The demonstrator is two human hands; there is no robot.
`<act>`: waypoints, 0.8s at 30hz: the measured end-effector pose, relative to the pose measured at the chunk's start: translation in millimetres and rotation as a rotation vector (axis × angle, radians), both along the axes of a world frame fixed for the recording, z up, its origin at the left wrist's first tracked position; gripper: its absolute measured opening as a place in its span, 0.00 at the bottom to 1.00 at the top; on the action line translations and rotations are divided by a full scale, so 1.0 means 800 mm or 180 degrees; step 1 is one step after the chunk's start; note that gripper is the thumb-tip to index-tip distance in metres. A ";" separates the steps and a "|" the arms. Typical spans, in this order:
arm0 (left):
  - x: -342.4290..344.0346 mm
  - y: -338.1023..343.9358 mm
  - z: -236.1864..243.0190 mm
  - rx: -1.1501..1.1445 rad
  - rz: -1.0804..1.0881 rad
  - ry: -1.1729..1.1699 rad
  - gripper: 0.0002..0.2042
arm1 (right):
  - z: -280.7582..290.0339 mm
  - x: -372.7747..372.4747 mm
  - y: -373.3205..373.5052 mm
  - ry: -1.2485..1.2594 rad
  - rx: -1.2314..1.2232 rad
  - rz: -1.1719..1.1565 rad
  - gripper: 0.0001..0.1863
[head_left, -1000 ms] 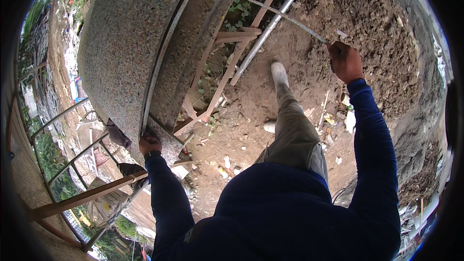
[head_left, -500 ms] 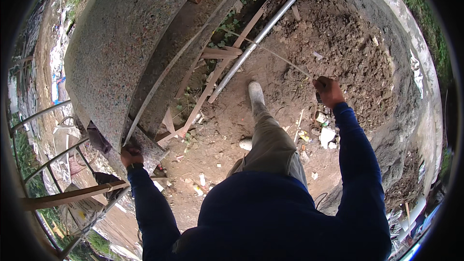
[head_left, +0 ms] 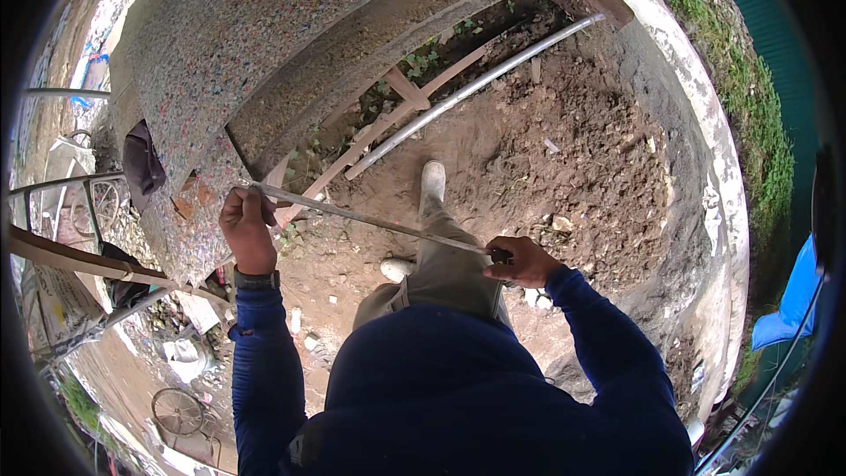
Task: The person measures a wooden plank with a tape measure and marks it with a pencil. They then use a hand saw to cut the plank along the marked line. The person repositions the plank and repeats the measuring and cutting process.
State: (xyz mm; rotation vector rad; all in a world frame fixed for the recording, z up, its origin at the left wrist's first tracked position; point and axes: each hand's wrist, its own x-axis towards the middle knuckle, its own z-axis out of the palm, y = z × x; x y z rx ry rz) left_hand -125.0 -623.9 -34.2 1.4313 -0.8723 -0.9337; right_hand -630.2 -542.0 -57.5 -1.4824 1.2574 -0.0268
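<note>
The pale blade of a tape measure stretches between my two hands, in front of my body and across my leg. My left hand pinches its end, close to the lower corner of a large speckled board. My right hand is closed around the dark case of the tape measure, most of which the fingers hide. Beyond the blade, a silver metal pipe lies slanting over the ground beside a wooden strip frame.
Rough soil lies ahead on the right, bounded by a curved pale concrete wall. A wooden bar and metal rails stand at my left. Light debris is scattered near my boots. Blue sheeting hangs far right.
Both hands have drawn closer together, and the span of tape between them is shorter and straighter. My left hand has come away from the board's corner. My view has turned to the right.
</note>
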 end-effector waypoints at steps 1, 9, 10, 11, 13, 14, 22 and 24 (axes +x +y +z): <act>-0.036 0.006 0.005 -0.0053 -0.0192 0.0068 0.11 | -0.004 0.025 -0.001 -0.0365 0.0073 -0.0096 0.33; -0.128 0.054 0.021 0.0073 -0.1504 0.0463 0.26 | 0.056 0.142 -0.091 -0.1686 0.0625 -0.0802 0.44; -0.125 0.057 0.022 0.0292 -0.1674 0.0365 0.34 | 0.055 0.149 -0.105 -0.1804 0.0731 -0.1007 0.43; -0.125 0.059 0.024 0.0264 -0.1838 0.0061 0.37 | 0.049 0.154 -0.119 -0.1831 0.0710 -0.0907 0.42; -0.139 0.041 0.029 0.0220 -0.2206 -0.0556 0.43 | 0.033 0.157 -0.148 -0.1861 0.0654 -0.0789 0.41; -0.154 0.026 0.033 0.0213 -0.2405 -0.0864 0.47 | 0.028 0.163 -0.164 -0.2017 0.0666 -0.0739 0.39; -0.241 -0.161 0.016 0.0091 -0.2396 -0.1664 0.60 | 0.029 0.156 -0.333 -0.2375 0.0908 -0.0848 0.38; -0.269 -0.225 0.029 0.0082 -0.2435 -0.1957 0.59 | 0.033 0.134 -0.388 -0.2559 0.0826 -0.0994 0.38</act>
